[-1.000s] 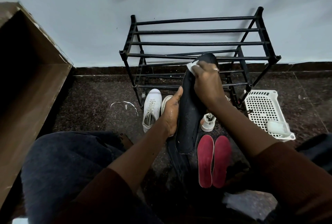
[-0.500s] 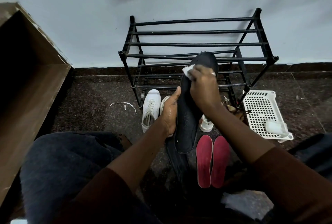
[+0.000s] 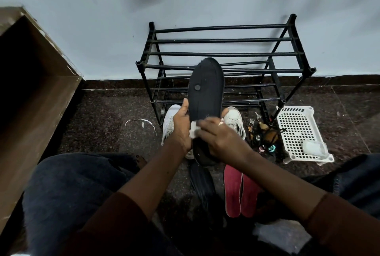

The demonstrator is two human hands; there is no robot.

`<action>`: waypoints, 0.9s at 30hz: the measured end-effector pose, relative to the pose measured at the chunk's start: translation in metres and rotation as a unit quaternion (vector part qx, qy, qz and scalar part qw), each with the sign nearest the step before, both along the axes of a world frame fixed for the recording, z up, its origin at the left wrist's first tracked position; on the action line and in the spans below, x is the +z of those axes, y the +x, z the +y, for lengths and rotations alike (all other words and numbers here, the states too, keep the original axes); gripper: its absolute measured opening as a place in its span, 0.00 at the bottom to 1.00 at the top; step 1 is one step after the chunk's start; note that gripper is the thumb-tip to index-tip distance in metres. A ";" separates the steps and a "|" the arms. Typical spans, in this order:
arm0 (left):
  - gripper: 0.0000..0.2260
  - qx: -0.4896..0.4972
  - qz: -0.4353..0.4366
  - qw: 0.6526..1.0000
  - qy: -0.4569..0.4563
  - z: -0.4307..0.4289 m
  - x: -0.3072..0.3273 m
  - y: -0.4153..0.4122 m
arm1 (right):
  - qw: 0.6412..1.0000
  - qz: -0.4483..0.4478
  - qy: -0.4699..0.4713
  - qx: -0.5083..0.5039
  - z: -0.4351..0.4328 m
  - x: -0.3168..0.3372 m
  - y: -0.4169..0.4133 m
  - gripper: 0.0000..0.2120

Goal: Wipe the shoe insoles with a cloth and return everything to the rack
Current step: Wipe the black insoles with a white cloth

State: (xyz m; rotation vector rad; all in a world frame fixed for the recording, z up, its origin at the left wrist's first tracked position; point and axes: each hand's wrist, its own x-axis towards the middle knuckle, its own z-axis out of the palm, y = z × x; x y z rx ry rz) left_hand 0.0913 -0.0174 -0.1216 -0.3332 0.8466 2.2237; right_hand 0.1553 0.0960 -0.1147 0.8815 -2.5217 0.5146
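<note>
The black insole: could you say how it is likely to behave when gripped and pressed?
The black insole stands upright from a low grip by the left hand without drooping, so it is probably fairly stiff. It looks thin, so likely light. Its free top may flex as the right hand presses the cloth on it.

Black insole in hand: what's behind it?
Black metal shoe rack and two white sneakers show behind the black insole; rack's lower middle and sneakers' inner sides are hidden.

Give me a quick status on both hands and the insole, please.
Left hand grips black foam insole by its edge, toe end up. Right hand presses small white cloth on its lower part. Nothing in the way.
</note>
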 end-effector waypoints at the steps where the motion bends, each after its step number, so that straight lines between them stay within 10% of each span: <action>1: 0.33 0.001 0.008 1.000 -0.026 0.003 0.001 0.001 | 1.000 0.000 -0.001 -0.028 0.004 0.003 -0.013 0.12; 9: 0.27 -0.063 0.065 0.993 -0.075 0.016 0.005 0.007 | 0.955 0.007 -0.100 -0.281 0.027 0.042 -0.088 0.09; 27: 0.38 0.131 -0.001 0.990 -0.054 -0.004 -0.034 -0.016 | 0.982 -0.072 -0.146 -0.095 -0.013 -0.030 0.063 0.13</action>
